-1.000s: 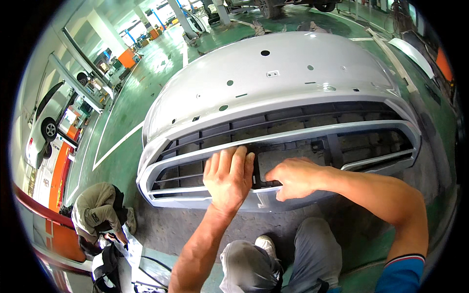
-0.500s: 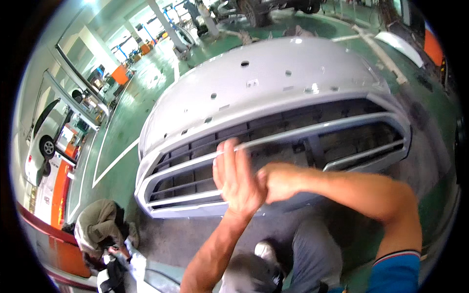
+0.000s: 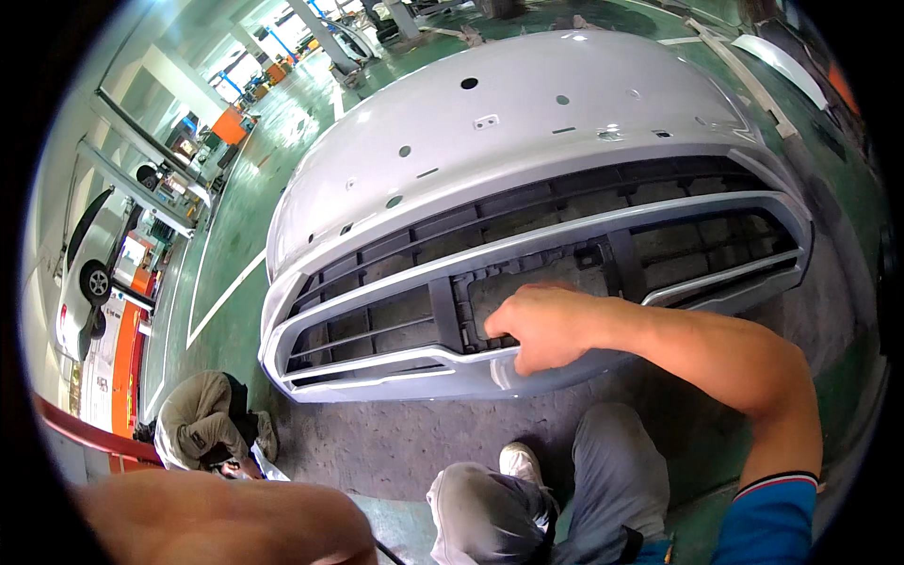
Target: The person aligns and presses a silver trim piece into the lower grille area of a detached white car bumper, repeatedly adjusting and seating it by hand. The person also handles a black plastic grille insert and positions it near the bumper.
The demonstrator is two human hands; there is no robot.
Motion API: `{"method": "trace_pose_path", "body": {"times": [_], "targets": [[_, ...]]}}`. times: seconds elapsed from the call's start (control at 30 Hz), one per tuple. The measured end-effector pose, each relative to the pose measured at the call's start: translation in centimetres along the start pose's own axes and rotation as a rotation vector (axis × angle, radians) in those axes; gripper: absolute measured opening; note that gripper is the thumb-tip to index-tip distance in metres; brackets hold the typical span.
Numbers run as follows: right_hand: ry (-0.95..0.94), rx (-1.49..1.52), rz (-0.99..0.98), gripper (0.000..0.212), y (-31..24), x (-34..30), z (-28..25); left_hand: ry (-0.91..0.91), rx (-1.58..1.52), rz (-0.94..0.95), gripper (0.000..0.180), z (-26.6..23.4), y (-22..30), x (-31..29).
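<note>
Grey trousers (image 3: 617, 471) and one white shoe (image 3: 518, 461) right at the bottom, plus bare left forearm (image 3: 235, 518) across the lower left corner. Left hand out of frame, so can't tell anything about its grip. Over on the lower right, blue sleeve (image 3: 772, 518), then right arm bent sharply at the elbow and angled inward, with right hand (image 3: 549, 325) at the lower rim (image 3: 480, 356) of the dark lower grille (image 3: 444, 311). Thumb low on the outer side, index finger higher, over the opening. Looks like straddling the edge, but can't tell how tight. Step in hand, at a guess: one-handed handling of the silver bumper (image 3: 518, 155), dead centre, just beyond the feet. Next move probably calls for steady fingers and light pressure on that thin edge. Off left, crouched co-worker (image 3: 202, 414); further back, white car (image 3: 89, 264).
</note>
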State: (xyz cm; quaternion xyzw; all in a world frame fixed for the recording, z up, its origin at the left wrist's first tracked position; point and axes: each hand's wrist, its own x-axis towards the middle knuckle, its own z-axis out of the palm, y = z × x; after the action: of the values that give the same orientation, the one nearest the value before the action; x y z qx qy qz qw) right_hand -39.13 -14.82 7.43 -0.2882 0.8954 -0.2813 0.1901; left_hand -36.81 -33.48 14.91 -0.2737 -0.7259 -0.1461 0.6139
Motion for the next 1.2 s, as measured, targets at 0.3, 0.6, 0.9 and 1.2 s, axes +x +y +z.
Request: {"method": "trace_pose_path", "body": {"times": [0.3,0.6,0.9,1.2], "targets": [[0.012,-0.02,0.027,0.035,2.7,0.7,0.6,-0.521,-0.19,-0.091,0.062,8.5,1.4,-10.3],[-0.072,-0.045,0.013,0.031,1.3,1.1,0.4,-0.783,-0.389,-0.376,0.02,-6.5,-6.9,-17.7],[-0.035,0.03,-0.045,0.033,1.6,0.9,0.4,-1.179,-0.461,-0.279,0.036,-1.2,-6.1,-18.1],[-0.061,0.046,-0.058,0.034,2.2,1.1,-0.1,-1.08,-0.413,-0.203,0.031,1.1,-5.3,-17.9]]}}
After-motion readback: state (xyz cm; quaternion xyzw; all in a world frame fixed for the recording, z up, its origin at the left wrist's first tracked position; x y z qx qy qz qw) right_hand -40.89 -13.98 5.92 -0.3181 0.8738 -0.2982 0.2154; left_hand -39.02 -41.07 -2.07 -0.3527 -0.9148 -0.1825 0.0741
